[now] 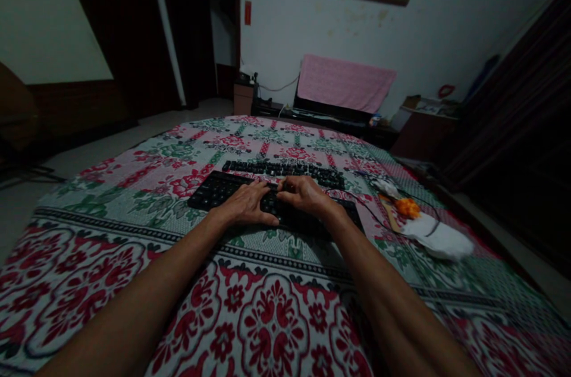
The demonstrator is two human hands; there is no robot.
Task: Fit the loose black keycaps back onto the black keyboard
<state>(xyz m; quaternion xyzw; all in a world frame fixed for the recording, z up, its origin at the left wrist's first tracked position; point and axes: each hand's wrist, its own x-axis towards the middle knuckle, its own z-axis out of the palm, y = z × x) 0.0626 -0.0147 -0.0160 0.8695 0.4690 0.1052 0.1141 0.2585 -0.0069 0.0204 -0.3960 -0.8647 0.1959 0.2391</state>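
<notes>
A black keyboard (214,189) lies on a bed with a red, green and white flowered cover (134,258). My left hand (245,204) rests flat on its middle keys, fingers stretched forward. My right hand (306,194) lies next to it with fingers curled down onto the keys near the top row; I cannot make out anything held. A second black keyboard (285,170) lies just behind the first, untouched.
To the right on the bed lie a white cloth (439,237), an orange object (408,207), a flat brown piece (389,210) and a thin black cable (370,216). Behind the bed stands a low dark unit under a pink cloth (343,82).
</notes>
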